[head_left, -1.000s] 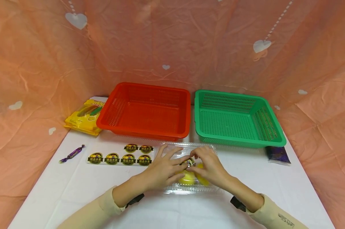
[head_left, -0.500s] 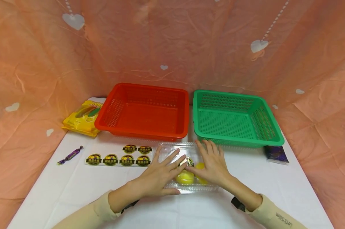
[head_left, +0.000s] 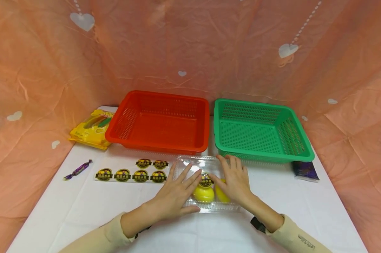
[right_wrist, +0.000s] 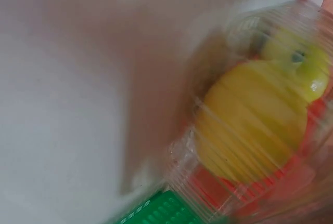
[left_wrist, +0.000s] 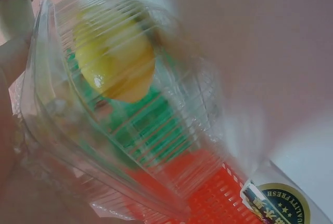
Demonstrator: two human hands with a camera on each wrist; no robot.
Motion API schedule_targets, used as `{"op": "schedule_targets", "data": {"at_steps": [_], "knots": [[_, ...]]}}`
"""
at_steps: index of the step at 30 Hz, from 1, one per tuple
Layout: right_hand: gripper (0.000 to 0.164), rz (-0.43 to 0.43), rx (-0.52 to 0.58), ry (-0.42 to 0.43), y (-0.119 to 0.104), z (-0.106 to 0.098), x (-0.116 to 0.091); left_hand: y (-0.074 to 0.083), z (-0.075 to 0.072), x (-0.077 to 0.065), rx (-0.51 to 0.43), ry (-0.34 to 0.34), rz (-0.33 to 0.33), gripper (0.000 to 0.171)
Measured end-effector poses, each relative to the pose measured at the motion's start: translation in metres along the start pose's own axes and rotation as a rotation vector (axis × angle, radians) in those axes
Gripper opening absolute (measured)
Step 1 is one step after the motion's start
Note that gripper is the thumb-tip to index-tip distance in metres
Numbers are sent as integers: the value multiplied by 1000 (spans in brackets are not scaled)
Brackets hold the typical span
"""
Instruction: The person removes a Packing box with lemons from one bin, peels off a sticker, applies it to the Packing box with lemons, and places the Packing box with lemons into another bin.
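A clear plastic clamshell box [head_left: 196, 163] lies on the white table [head_left: 83, 211] in front of the two baskets. Inside it sit two yellow lemons [head_left: 203, 194], seen close through the ribbed lid as one lemon [left_wrist: 114, 60] in the left wrist view and both lemons [right_wrist: 250, 122] in the right. A round black and gold sticker [head_left: 205, 181] is stuck on the lid. My left hand [head_left: 177, 193] lies flat on the lid's left part, fingers straight and spread. My right hand [head_left: 234, 179] lies flat on the right part, fingers straight.
A red basket [head_left: 160, 121] and a green basket [head_left: 260, 130] stand side by side behind the box. A sheet of round stickers [head_left: 131, 173] lies to the left. A purple wrapped candy [head_left: 77, 169], a yellow packet [head_left: 92, 128] and a dark purple packet [head_left: 305, 170] lie at the table's sides.
Both hands pinched the sticker on the lid a second ago. They have since opened and spread flat over the lid, and the box has shifted slightly.
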State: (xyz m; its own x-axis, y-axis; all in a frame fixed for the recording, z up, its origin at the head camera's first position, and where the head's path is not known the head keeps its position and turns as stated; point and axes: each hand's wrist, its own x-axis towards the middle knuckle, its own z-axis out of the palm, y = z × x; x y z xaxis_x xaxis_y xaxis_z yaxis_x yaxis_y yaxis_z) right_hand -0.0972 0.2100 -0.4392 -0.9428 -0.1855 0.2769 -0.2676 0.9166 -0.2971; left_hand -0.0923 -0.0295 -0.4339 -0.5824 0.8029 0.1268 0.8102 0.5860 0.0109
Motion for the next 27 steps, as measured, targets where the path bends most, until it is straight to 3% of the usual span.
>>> {"op": "schedule_targets", "data": {"at_steps": [10, 19, 23, 27], "knots": [[69, -11, 51, -15, 1, -3, -1, -5, 2, -3, -84, 46, 4, 87], [87, -22, 152, -96, 9, -11, -4, -12, 15, -9, -84, 211, 59, 70], [94, -29, 163, -124, 11, -13, -5, -15, 18, -13, -148, 265, 75, 65], [97, -36, 188, -150, 14, -14, -6, -18, 18, -15, -261, 250, 69, 61]]}}
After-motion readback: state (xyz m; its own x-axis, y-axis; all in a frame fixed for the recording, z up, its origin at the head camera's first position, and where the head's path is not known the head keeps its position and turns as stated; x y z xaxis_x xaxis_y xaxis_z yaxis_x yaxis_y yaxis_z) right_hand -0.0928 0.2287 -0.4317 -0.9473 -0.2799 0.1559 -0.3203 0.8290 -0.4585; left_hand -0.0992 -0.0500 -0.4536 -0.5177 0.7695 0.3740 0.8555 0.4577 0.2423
